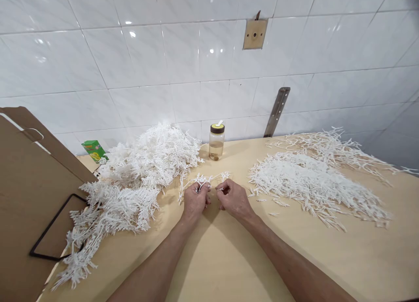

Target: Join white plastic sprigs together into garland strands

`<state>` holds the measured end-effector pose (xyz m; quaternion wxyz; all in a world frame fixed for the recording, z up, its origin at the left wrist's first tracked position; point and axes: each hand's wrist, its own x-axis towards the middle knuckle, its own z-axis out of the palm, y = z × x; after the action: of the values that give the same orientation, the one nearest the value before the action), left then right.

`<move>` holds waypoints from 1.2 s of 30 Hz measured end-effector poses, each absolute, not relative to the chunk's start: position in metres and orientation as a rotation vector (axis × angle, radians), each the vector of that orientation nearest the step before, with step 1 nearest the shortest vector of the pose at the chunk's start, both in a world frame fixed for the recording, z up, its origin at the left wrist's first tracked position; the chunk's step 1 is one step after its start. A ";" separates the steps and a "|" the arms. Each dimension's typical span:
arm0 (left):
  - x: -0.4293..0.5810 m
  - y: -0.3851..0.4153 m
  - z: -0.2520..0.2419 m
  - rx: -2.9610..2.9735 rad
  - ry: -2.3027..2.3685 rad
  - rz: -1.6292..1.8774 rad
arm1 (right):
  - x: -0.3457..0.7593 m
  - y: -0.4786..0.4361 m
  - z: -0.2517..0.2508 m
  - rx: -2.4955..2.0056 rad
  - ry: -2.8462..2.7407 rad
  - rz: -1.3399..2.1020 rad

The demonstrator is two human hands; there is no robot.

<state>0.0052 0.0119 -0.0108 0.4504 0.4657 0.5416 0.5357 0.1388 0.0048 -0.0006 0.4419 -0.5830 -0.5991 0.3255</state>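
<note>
My left hand [195, 199] is closed around a white branched plastic sprig [202, 179], whose thin twigs stick out above the fingers. Just to its right, my right hand [234, 199] pinches with thumb and forefinger; a tiny white tip shows at the fingertips, likely a bit of the same material. The two hands are close but apart, over the table. On the left lies a tall heap of white branched sprigs [147, 162]. To the right spreads a flatter pile of small white pieces [314, 184], with bare white stems [330, 149] behind it.
A lidded jar [216, 144] of pale liquid stands behind my hands. A green box [94, 150] sits at the back left. A large cardboard box [36, 188] and a black wire frame [49, 225] edge the left side. A metal strip [277, 112] leans against the tiled wall.
</note>
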 end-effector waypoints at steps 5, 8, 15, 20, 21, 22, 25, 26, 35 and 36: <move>0.005 0.010 -0.007 1.093 1.321 1.329 | 0.186 0.025 0.003 -1.552 -1.340 0.508; 0.005 0.009 -0.006 1.102 1.317 1.312 | 0.225 0.038 0.008 -1.653 -1.297 0.145; 0.006 0.008 -0.006 1.191 1.366 1.300 | 0.209 0.030 0.010 -1.406 -1.571 0.076; 0.006 0.009 -0.008 1.261 1.366 1.288 | 0.160 0.013 0.003 -1.083 -1.911 0.285; 0.006 0.010 -0.009 1.277 1.360 1.278 | 0.156 0.011 0.002 -1.056 -1.943 0.292; 0.005 0.011 -0.010 1.293 1.353 1.266 | 0.154 0.009 0.002 -1.039 -1.965 0.296; 0.004 0.012 -0.011 1.299 1.328 1.229 | 0.153 0.007 0.003 -1.016 -1.979 0.273; 0.003 0.012 -0.010 1.290 1.318 1.217 | 0.153 0.006 0.003 -1.008 -1.977 0.253; 0.000 0.006 0.006 1.166 1.207 1.165 | 0.148 0.004 0.004 -0.930 -2.010 0.132; -0.001 0.006 0.007 1.154 1.199 1.161 | 0.149 0.004 0.005 -0.938 -2.010 0.136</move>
<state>-0.0006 0.0058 0.0075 0.5282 0.4829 0.5017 0.4859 0.1488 0.0037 0.0048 0.4438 -0.3783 -0.8105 0.0550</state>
